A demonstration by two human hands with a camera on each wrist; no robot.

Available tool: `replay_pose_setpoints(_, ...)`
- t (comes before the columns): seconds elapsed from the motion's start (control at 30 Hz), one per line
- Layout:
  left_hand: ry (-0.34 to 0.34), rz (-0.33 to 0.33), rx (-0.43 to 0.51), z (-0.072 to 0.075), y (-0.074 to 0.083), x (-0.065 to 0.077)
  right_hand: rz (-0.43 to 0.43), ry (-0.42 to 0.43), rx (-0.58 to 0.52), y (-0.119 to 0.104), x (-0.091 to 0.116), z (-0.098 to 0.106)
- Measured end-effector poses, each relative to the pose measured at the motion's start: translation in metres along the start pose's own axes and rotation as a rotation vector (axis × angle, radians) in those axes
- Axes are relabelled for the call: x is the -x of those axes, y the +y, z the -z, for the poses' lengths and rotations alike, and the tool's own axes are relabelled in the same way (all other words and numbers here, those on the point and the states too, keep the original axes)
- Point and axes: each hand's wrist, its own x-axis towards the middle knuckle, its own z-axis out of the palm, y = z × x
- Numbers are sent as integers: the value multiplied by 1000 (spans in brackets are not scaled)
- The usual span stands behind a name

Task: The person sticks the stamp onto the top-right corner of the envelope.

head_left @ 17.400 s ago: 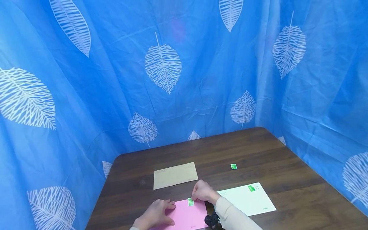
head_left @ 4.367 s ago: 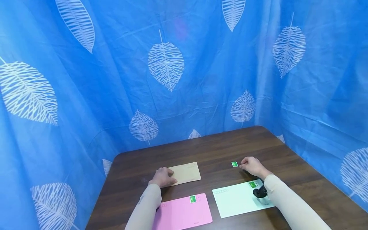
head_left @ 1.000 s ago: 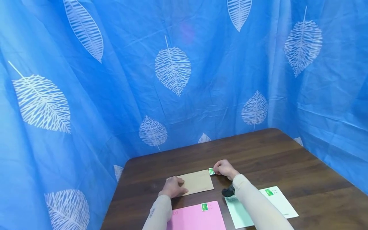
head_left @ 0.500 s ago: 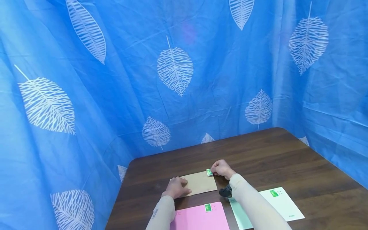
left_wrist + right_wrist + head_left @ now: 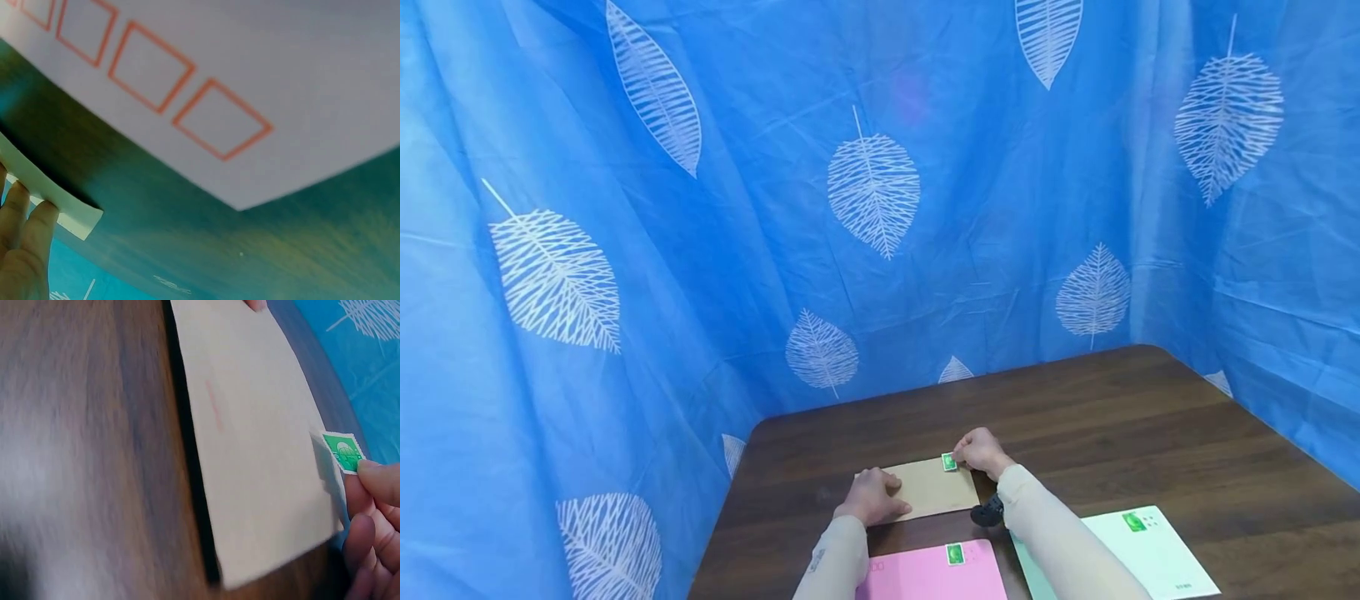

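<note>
A tan envelope lies flat on the dark wood table. My left hand rests on its left end; the left wrist view shows fingers pressing near the envelope's edge. Between thumb and forefinger, my right hand pinches a small green stamp by one side. In the right wrist view the stamp hangs over the long edge of the envelope, near one end, and casts a shadow on the paper.
Nearer me lies a pink envelope with a green stamp. Right of it, partly under my right sleeve, is a pale green envelope with a stamp. A blue leaf-print curtain stands behind the table.
The right hand took the loose stamp from the table and carried it left, lately onto the tan envelope's top right corner. My left hand moved earlier from the pink envelope to the tan one.
</note>
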Motion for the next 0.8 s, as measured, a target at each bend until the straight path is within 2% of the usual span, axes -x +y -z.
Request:
replay_pose_setpoints(0.33, -15, 33, -3, -6, 2, 8, -36, 10, 90, 2, 8, -8)
replay_pose_setpoints(0.43, -10, 38, 7, -6, 3, 8, -15, 21, 145, 0, 10, -7)
replay_pose_setpoints(0.6, -3, 21, -22, -1, 2, 6, 2, 48, 221, -6, 10, -7)
replay_pose_setpoints(0.8, -4, 20, -28, 4, 2, 1, 17, 85, 263, -8, 5, -9)
